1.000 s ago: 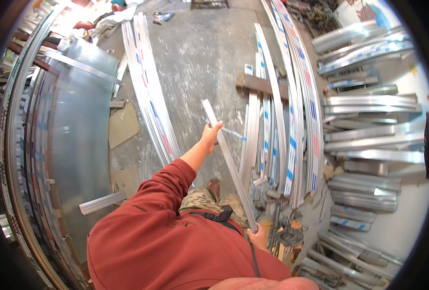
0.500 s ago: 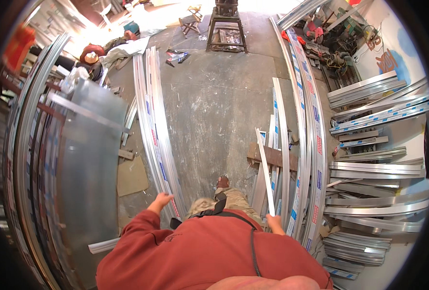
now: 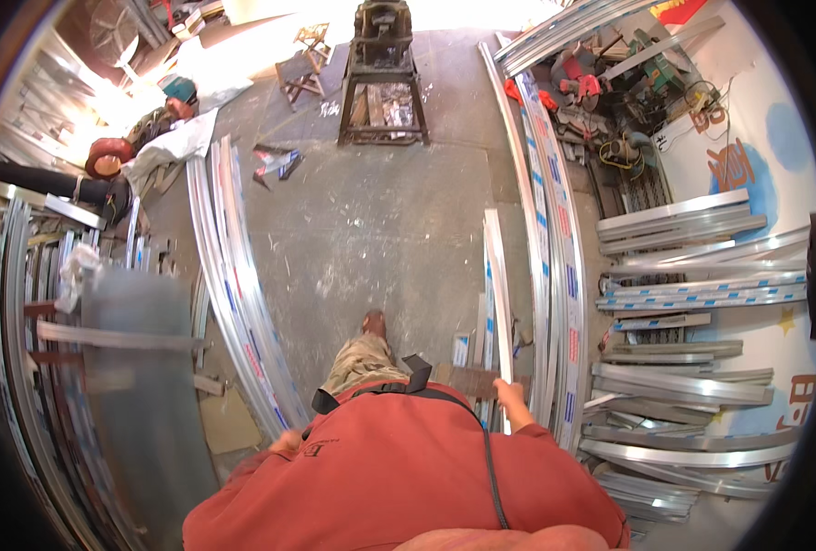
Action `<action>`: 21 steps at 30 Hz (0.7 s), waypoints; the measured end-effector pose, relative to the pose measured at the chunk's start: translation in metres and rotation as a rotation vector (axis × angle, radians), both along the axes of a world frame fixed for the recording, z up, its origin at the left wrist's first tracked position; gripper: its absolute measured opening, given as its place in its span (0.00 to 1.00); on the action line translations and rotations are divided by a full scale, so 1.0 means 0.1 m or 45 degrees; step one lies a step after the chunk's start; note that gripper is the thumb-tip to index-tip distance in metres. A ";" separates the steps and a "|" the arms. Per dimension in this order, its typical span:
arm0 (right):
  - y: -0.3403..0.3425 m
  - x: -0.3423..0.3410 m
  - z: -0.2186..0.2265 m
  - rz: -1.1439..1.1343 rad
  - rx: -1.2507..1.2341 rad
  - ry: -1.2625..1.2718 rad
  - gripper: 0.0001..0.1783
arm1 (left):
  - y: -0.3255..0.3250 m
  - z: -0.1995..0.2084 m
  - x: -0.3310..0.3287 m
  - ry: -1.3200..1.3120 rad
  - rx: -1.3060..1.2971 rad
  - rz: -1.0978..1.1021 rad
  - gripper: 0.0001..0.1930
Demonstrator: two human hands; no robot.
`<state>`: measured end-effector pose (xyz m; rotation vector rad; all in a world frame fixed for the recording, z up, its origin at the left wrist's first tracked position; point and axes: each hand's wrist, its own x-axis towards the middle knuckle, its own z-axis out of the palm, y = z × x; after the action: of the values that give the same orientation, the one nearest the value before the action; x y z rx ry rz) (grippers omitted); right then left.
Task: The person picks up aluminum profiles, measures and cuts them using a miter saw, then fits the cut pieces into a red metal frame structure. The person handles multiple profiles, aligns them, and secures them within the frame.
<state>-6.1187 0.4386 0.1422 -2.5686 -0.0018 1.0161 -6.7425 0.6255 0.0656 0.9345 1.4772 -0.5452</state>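
One slim silver metal bar (image 3: 500,294) runs forward from my right hand (image 3: 512,400), which looks wrapped around its near part; the far end points ahead over the loose strips on my right side. From this angle I cannot tell whether the bar touches those strips or hangs above them.

Left hand (image 3: 287,443): low at my side, near the close end of the left profile bundle (image 3: 229,275). Mostly tucked behind the sleeve; cannot tell whether it is curled or loose, and no bar shows in it.

Risks as I judge them:
- Far end dipping. Cause: one-handed hold near one end, weight reaching forward. Could knock or scratch the strips.
- Bar swinging right. Cause: a turn at the waist; the right profile bundle (image 3: 555,275) lies close by, the stacked wall profiles (image 3: 683,386) beyond.
- Tripping. Cause: the wooden block (image 3: 463,378) among the strips near my right hand, should my brown shoe (image 3: 374,322) drift that way.
- Slipping. Cause: a crumpled wrapper (image 3: 277,165) on the concrete floor (image 3: 362,248), further ahead.
- Snagging. Cause: the dark cord (image 3: 493,459) hanging down my sweatshirt (image 3: 399,468) near the right arm.
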 end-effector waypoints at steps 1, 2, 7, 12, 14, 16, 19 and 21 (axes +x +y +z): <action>0.23 0.04 0.07 -0.086 0.016 0.070 0.21 | 0.52 -0.04 0.24 0.004 0.009 0.172 0.16; 0.45 0.08 0.16 -0.164 0.032 0.151 0.21 | 1.06 -0.08 0.48 -0.029 0.088 0.290 0.16; 1.31 0.52 0.24 -0.076 -0.105 0.272 0.26 | 4.22 0.46 2.77 -0.263 0.757 0.087 0.19; 2.28 1.44 -0.07 0.008 -0.154 0.218 0.35 | 6.07 1.01 4.98 -0.506 0.814 0.307 0.21; 2.85 1.99 -0.05 -0.033 -0.146 0.242 0.34 | 6.52 1.06 5.54 -0.592 0.736 0.385 0.21; 3.35 2.71 -0.17 -0.006 -0.162 0.255 0.31 | 6.73 0.80 5.76 -0.467 0.653 0.231 0.24; 4.27 3.85 -0.15 0.034 -0.253 0.190 0.29 | 6.76 0.54 5.98 -0.318 0.553 0.061 0.23; 5.29 4.59 0.40 0.178 -0.097 0.060 0.29 | 6.77 0.36 5.92 -0.226 0.517 -0.163 0.23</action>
<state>-5.6597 0.9678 0.1823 -2.6430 -0.1350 1.1482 -6.1501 1.3025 0.1017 1.3661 1.3967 -0.2464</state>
